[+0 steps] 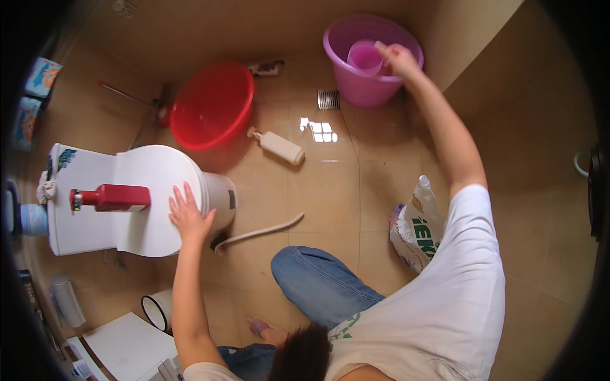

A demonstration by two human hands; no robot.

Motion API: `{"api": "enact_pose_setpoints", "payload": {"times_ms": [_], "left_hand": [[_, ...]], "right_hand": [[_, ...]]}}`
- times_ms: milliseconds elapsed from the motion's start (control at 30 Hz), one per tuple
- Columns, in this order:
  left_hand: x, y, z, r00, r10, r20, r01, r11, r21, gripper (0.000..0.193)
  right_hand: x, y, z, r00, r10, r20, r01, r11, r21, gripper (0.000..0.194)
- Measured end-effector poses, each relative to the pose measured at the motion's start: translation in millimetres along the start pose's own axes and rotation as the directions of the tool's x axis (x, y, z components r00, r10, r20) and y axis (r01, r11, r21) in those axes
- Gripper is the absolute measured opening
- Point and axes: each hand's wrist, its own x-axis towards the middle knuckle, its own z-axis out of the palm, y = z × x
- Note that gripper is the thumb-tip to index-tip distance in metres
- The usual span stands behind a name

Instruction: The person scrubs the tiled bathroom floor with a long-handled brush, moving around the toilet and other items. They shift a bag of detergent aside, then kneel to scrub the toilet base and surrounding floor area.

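My left hand [189, 216] rests on the white toilet lid [157, 164] near its front edge, palm down and fingers spread. A red bottle [123, 197] is on the same lid, to the left of that hand; whether it stands or lies I cannot tell. At the far right, my right hand [400, 59] reaches over the rim of a purple plastic tub [369, 93]. Its fingers are at the side of a pink plastic dipper [364, 56] inside the tub and appear to grip it; the handle is mostly hidden.
A red basin [214, 105] leans beside the toilet. On the tiled floor are a cream pump bottle [281, 147], a curved whitish stick [262, 232], a metal drain grate [328, 100] and a spouted refill pouch [419, 224]. A white bin [159, 309] sits at lower left.
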Motion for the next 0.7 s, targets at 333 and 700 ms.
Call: {"api": "enact_pose_setpoints", "payload": {"times_ms": [333, 700], "left_hand": [[-3, -3, 3, 0.984, 0.049, -0.171, -0.038, 0.997, 0.069, 0.1], [-4, 0, 8, 0.987, 0.01, -0.158, -0.008, 1.0, 0.016, 0.098]], "right_hand": [[140, 150, -14, 0.989, -0.144, -0.019, 0.032, 0.338, -0.941, 0.042], [145, 182, -15, 0.973, 0.215, -0.086, -0.201, 0.968, 0.148, 0.027]]}}
